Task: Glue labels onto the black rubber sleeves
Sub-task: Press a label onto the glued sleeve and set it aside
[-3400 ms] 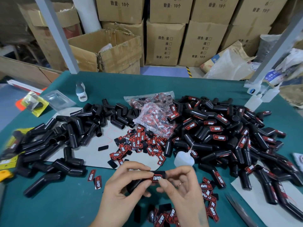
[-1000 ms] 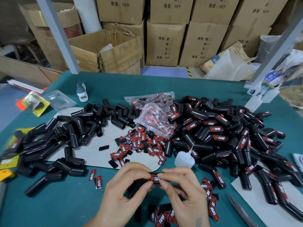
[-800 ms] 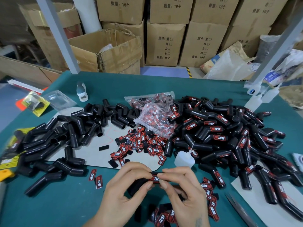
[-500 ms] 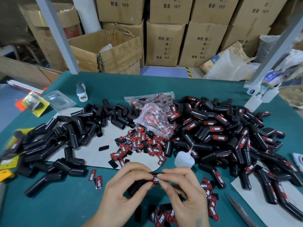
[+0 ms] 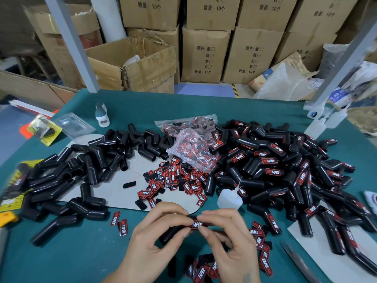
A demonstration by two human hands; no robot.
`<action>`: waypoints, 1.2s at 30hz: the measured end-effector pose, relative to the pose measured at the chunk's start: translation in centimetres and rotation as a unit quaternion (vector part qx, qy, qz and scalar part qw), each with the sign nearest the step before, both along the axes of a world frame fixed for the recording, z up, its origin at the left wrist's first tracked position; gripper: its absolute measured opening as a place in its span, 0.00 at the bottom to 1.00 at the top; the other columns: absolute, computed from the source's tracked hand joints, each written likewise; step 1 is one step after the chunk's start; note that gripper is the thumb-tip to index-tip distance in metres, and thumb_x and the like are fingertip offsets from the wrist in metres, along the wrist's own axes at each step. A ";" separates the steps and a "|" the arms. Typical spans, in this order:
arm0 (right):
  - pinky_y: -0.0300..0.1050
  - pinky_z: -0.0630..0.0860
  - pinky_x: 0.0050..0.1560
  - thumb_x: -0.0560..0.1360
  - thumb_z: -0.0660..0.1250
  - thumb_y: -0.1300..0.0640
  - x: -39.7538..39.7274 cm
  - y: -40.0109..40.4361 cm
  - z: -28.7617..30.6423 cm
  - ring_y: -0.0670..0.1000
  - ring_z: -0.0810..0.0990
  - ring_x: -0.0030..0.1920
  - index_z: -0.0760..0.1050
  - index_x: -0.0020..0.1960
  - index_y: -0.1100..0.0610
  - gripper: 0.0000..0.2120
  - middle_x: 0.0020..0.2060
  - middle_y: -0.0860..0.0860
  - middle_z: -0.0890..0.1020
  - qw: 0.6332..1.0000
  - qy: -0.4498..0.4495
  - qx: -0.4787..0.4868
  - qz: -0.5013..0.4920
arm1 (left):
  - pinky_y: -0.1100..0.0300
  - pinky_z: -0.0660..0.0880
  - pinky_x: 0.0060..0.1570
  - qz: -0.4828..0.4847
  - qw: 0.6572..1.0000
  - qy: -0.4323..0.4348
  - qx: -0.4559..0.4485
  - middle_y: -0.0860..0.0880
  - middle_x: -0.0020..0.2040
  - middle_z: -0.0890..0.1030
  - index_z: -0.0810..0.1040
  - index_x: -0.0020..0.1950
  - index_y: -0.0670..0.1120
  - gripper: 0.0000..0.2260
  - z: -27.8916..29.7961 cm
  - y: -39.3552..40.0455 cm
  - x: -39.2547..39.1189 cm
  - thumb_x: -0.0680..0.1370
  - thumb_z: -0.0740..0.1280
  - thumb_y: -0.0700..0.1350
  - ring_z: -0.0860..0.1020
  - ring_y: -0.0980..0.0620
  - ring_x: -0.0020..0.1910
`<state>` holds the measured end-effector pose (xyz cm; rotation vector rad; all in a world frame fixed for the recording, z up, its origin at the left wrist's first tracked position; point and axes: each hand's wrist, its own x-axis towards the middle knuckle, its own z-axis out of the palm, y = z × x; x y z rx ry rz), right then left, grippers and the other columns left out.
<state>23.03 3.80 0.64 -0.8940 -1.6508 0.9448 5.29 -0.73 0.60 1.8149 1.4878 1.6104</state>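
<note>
Low in the middle of the head view, both hands hold one black rubber sleeve above the green table. My left hand grips the sleeve, thumb and fingertips at the left end of a red and black label lying on it. My right hand pinches the label's right end against the sleeve. A small clear glue bottle stands just beyond the hands. Loose labels lie heaped in the middle. Unlabelled sleeves pile at left, labelled sleeves at right.
A clear bag of labels lies behind the loose heap. More labels lie near my right wrist, with scissors beside them. A white bottle stands at back left, squeeze bottles at back right. Cardboard boxes stand beyond the table.
Since 3.4 s ago my fingers have closed in over the label on the sleeve. Over the last second the hands and sleeve have stayed nearly still.
</note>
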 end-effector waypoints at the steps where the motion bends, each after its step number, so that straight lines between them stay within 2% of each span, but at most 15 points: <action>1: 0.41 0.83 0.43 0.73 0.76 0.61 -0.1 -0.1 0.0 0.50 0.85 0.50 0.83 0.53 0.38 0.18 0.51 0.47 0.84 0.998 0.031 -0.045 0.006 | 0.53 0.80 0.46 0.004 1.000 -0.001 0.003 0.53 0.54 0.81 0.87 0.50 0.48 0.05 0.0 -0.1 0.0 0.76 0.73 0.42 0.84 0.50 0.50; 3: 0.46 0.83 0.44 0.69 0.78 0.62 -0.3 -0.1 -0.1 0.49 0.85 0.47 0.80 0.49 0.39 0.19 0.51 0.51 0.85 0.984 0.100 -0.144 0.018 | 0.54 0.80 0.46 0.013 1.000 -0.002 0.013 0.53 0.54 0.82 0.88 0.49 0.46 0.04 0.0 -0.2 0.1 0.76 0.74 0.42 0.84 0.50 0.50; 5: 0.53 0.83 0.44 0.67 0.81 0.62 -0.3 0.1 -0.3 0.50 0.84 0.44 0.81 0.45 0.45 0.15 0.53 0.52 0.85 0.969 0.137 -0.202 0.029 | 0.57 0.80 0.48 0.024 0.999 0.011 0.029 0.52 0.54 0.82 0.88 0.49 0.46 0.04 0.0 -0.2 0.2 0.75 0.74 0.42 0.84 0.51 0.50; 7: 0.52 0.83 0.45 0.66 0.81 0.56 -0.3 0.4 -0.4 0.53 0.84 0.45 0.85 0.43 0.51 0.08 0.52 0.52 0.85 0.960 0.145 -0.234 0.048 | 0.58 0.80 0.49 0.029 0.999 0.018 0.041 0.51 0.53 0.82 0.88 0.49 0.45 0.04 -0.1 -0.2 0.3 0.75 0.74 0.41 0.84 0.52 0.51; 8: 0.50 0.84 0.46 0.65 0.82 0.52 -0.4 0.5 -0.2 0.55 0.84 0.46 0.87 0.44 0.53 0.10 0.51 0.52 0.84 0.954 0.151 -0.251 0.062 | 0.58 0.80 0.49 0.031 0.998 0.018 0.044 0.51 0.53 0.82 0.88 0.49 0.45 0.04 -0.2 -0.2 0.4 0.75 0.75 0.41 0.84 0.52 0.51; 10: 0.50 0.85 0.48 0.65 0.84 0.44 -0.3 0.6 -0.1 0.55 0.85 0.49 0.88 0.47 0.57 0.19 0.50 0.52 0.84 0.942 0.157 -0.279 0.097 | 0.57 0.80 0.49 0.032 0.998 0.021 0.048 0.50 0.53 0.81 0.88 0.49 0.44 0.04 -0.4 -0.1 0.4 0.75 0.74 0.40 0.84 0.51 0.50; 12: 0.49 0.84 0.48 0.65 0.83 0.42 -0.3 0.6 0.1 0.54 0.85 0.49 0.89 0.48 0.57 0.21 0.50 0.51 0.84 0.939 0.153 -0.288 0.113 | 0.58 0.80 0.49 0.028 0.998 0.027 0.050 0.51 0.54 0.81 0.88 0.49 0.44 0.04 -0.6 0.0 0.4 0.75 0.74 0.40 0.84 0.51 0.51; 15: 0.46 0.83 0.45 0.68 0.78 0.48 -0.3 0.7 0.1 0.52 0.82 0.45 0.89 0.49 0.56 0.14 0.49 0.48 0.83 0.940 0.138 -0.293 0.111 | 0.58 0.80 0.49 0.015 0.997 0.037 0.060 0.51 0.55 0.80 0.88 0.51 0.44 0.05 -0.9 0.2 0.2 0.76 0.74 0.40 0.83 0.51 0.52; 18: 0.46 0.82 0.44 0.74 0.75 0.56 -0.3 0.6 0.3 0.49 0.82 0.46 0.89 0.50 0.56 0.07 0.49 0.47 0.82 0.944 0.129 -0.280 0.120 | 0.56 0.79 0.44 0.000 0.996 0.054 0.069 0.50 0.57 0.78 0.88 0.56 0.47 0.08 -1.4 0.2 0.1 0.78 0.73 0.39 0.82 0.51 0.50; 20: 0.46 0.82 0.44 0.74 0.72 0.61 -0.3 0.5 0.3 0.49 0.82 0.48 0.89 0.49 0.55 0.08 0.49 0.48 0.82 0.949 0.117 -0.269 0.116 | 0.57 0.79 0.43 -0.011 0.995 0.070 0.072 0.50 0.59 0.77 0.87 0.59 0.49 0.10 -1.7 0.3 -0.1 0.80 0.72 0.39 0.82 0.51 0.49; 26: 0.46 0.82 0.43 0.75 0.71 0.62 -0.5 0.3 0.4 0.50 0.81 0.46 0.89 0.49 0.53 0.10 0.48 0.49 0.82 0.957 0.109 -0.250 0.100 | 0.58 0.77 0.44 -0.030 0.990 0.117 0.073 0.51 0.62 0.75 0.83 0.66 0.52 0.14 -2.3 0.3 -0.7 0.83 0.69 0.40 0.80 0.51 0.51; 30: 0.45 0.82 0.43 0.76 0.73 0.57 -0.4 0.4 0.6 0.50 0.81 0.45 0.89 0.50 0.52 0.07 0.48 0.48 0.81 0.960 0.098 -0.241 0.104 | 0.58 0.77 0.43 -0.028 0.988 0.138 0.070 0.50 0.62 0.75 0.83 0.67 0.53 0.15 -2.4 0.4 -0.9 0.83 0.68 0.40 0.80 0.50 0.49; 36: 0.46 0.82 0.43 0.74 0.71 0.61 -0.4 0.2 0.7 0.51 0.80 0.44 0.89 0.50 0.53 0.10 0.47 0.50 0.81 0.958 0.102 -0.247 0.103 | 0.58 0.78 0.44 -0.026 0.986 0.144 0.075 0.51 0.63 0.75 0.82 0.68 0.53 0.16 -2.4 0.1 -0.9 0.84 0.67 0.39 0.80 0.51 0.51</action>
